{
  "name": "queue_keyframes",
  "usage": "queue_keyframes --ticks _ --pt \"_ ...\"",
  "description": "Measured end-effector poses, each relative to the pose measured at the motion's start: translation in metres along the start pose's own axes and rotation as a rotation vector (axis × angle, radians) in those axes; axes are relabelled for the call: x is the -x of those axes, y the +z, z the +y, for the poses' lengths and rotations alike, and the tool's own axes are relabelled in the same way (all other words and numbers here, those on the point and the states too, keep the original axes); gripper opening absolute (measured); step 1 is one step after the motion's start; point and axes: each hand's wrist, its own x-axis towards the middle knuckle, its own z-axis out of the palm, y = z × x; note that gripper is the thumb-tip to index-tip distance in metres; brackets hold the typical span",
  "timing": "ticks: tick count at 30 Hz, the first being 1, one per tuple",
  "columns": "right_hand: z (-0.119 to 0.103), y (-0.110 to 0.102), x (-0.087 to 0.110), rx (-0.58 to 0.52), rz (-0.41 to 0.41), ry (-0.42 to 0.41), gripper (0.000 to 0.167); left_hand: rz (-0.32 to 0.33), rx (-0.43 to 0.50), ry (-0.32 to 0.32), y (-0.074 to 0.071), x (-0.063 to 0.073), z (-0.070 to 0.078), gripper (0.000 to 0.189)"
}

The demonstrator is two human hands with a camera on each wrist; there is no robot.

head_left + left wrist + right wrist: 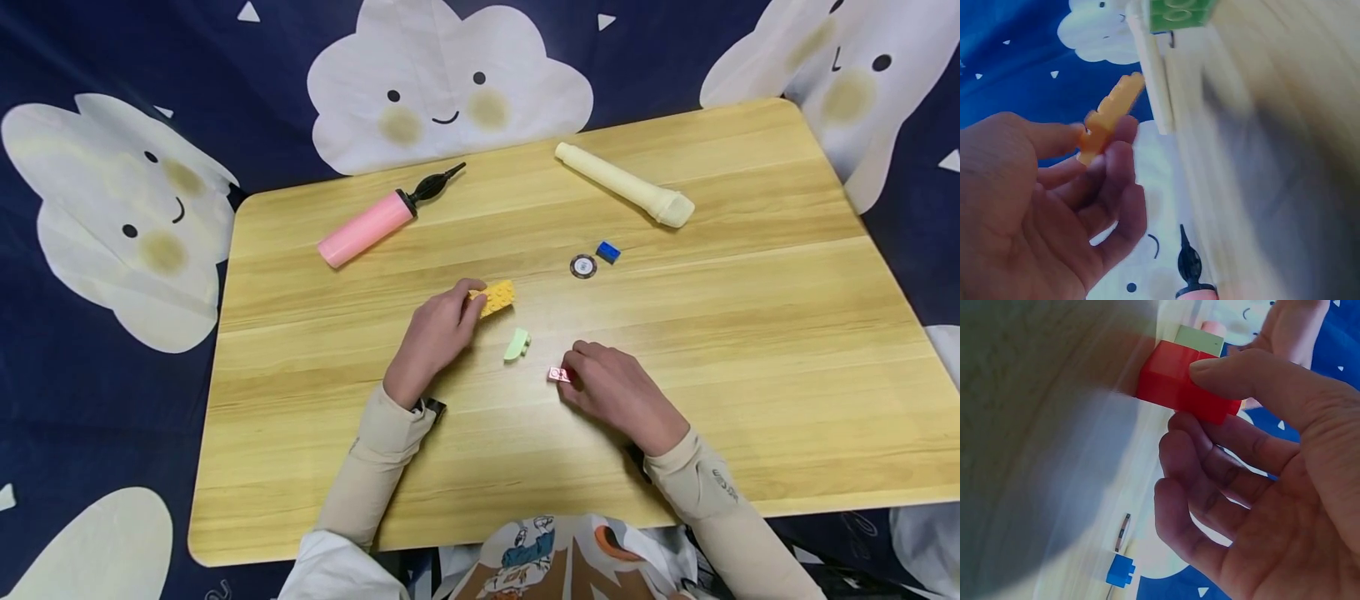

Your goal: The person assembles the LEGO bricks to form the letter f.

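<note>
My left hand (pixel 441 327) pinches a long yellow toy building brick (pixel 498 297) between thumb and fingers. In the left wrist view the yellow brick (pixel 1113 115) is tilted, its studs along the upper left edge. My right hand (pixel 606 385) holds a red building brick (pixel 558 375) by thumb and fingertips; the right wrist view gives the red brick's (pixel 1179 378) smooth faces and a seam across it. Between both hands lies a pale green curved brick (pixel 517 344), which also shows as a green block (pixel 1182 14) at the top of the left wrist view.
Farther back on the wooden table (pixel 300 467) are a blue brick (pixel 608 252) and a round poker chip (pixel 583 266), side by side. A pink hand pump (pixel 367 228) with a black nozzle lies back left, a cream microphone-shaped object (pixel 624 185) back right. A cloud-print curtain (pixel 277 50) hangs behind.
</note>
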Motion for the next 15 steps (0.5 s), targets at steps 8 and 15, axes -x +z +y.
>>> queue_keyframes --ticks 8,15 --pt "0.001 0.001 -0.001 0.001 -0.007 -0.009 0.016 0.003 0.167 0.088 -0.007 0.008 0.009 0.024" --pt "0.003 -0.003 -0.003 -0.006 -0.039 -0.027 0.012 -0.085 0.264 0.248 -0.007 0.016 0.014 0.024"
